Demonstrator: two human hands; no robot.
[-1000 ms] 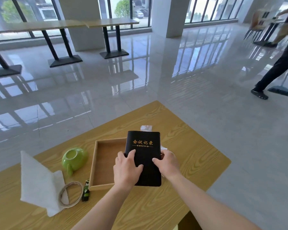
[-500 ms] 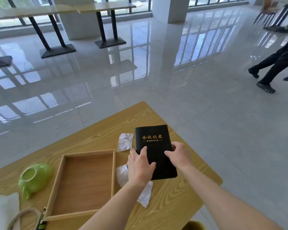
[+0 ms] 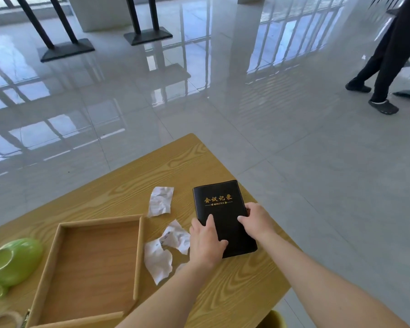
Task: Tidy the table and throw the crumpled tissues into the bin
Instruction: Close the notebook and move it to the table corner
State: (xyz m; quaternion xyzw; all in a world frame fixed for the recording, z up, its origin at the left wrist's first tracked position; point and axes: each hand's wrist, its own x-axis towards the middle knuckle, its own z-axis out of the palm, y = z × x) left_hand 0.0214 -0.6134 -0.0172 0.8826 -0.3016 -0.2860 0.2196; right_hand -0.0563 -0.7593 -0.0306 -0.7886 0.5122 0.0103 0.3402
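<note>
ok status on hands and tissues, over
Left hand and right hand both hold black notebook, flat on table. Crumpled tissues lie between it and wooden tray. Nothing on top of them.

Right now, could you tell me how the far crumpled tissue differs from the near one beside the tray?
The far tissue is smaller and compact; the near tissue is larger and sprawls. The far tissue lies clear of the left hand on the notebook; the near tissue runs up against that hand. Both are white, crumpled and on the table.
</note>
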